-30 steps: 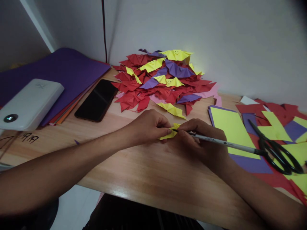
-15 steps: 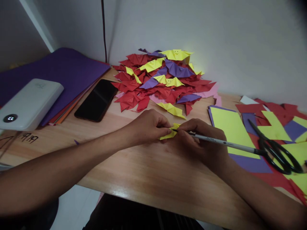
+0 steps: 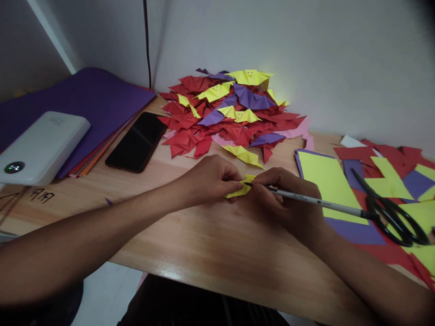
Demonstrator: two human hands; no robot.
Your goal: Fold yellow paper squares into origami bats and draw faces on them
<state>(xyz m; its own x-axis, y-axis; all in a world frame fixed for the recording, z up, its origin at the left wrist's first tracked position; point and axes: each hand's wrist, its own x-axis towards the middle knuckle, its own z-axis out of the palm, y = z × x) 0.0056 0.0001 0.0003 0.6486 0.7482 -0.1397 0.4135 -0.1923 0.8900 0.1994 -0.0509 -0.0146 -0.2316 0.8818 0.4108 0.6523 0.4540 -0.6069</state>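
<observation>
My left hand pinches a small folded yellow paper bat just above the table; fingers cover part of it. My right hand is closed around a slim grey pen, whose dark tip touches or nearly touches the yellow paper. Behind my hands rises a pile of folded paper bats in red, purple, yellow and pink, some with small drawn faces. One yellow bat lies at the front of that pile, nearest my fingers.
Black-handled scissors lie on colored paper scraps at the right, beside a stack of yellow sheets. On the left are a black phone, a white power bank and large purple sheets. A wall stands behind the table.
Both hands, the paper and the pen stay in nearly the same place; the right hand shifts only very slightly. The power bank's lit display looks different.
</observation>
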